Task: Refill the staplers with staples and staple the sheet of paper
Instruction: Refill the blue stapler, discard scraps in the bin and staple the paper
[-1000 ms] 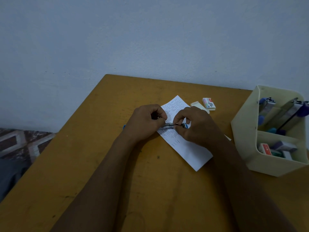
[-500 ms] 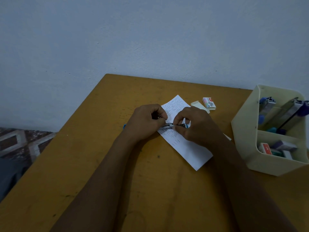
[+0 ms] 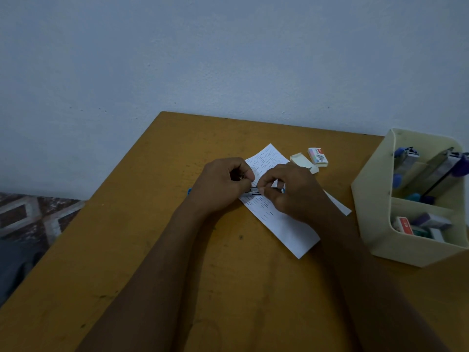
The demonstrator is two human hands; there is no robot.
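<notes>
Stapler [image 3: 254,191]: over the sheet of paper [image 3: 279,224], nearer the desk [image 3: 177,250] far edge, long axis left-right.
Left hand [image 3: 220,185]: fingers curled round its left end.
Right hand [image 3: 295,193]: fingers pinching its right end.

Brown surface [image 3: 177,262]: sheet of paper [image 3: 284,227] centre, staple box [image 3: 317,156] and cream box [image 3: 300,160] toward far edge, organizer [image 3: 375,224] right edge

Dim, bluish, soft shadows, slight wide-angle edge distortion

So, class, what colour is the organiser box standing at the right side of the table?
The organiser box is plain cream, with no pattern; the head view shows it best.
</notes>
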